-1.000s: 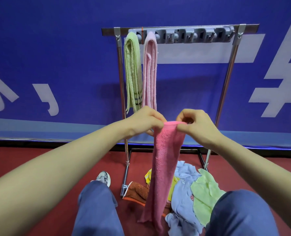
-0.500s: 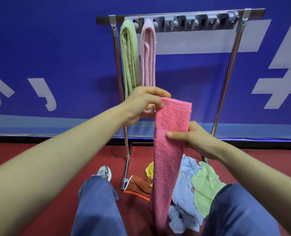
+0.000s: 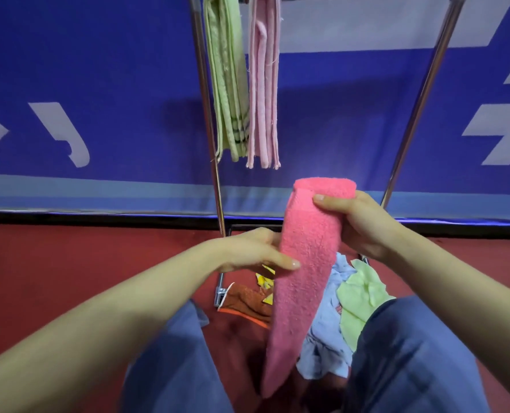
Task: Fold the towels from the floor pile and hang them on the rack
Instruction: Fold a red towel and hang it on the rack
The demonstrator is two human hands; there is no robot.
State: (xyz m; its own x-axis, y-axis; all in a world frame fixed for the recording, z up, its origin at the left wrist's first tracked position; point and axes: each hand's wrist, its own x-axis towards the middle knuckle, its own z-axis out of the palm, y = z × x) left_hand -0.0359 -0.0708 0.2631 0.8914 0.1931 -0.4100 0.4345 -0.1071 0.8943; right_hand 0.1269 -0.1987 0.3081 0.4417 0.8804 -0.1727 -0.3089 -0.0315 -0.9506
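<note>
In the head view, one pink terry towel (image 3: 304, 263), folded long and narrow, hangs between two hands. The right hand (image 3: 364, 228) grips its rounded top and the left hand (image 3: 253, 251) pinches its edge lower. Two folded towels, a green towel (image 3: 227, 70) and a pale pink towel (image 3: 264, 84), hang on the metal rack (image 3: 206, 114). A crumpled pile (image 3: 331, 323) lies on the floor.

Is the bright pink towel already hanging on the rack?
No, the left hand and the right hand hold the bright pink towel in front of the rack.

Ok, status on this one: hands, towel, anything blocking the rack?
Left hand, right hand both grip bright pink towel, folded, not hung. Green towel, pale pink towel on rack. Nothing seen blocking.
</note>
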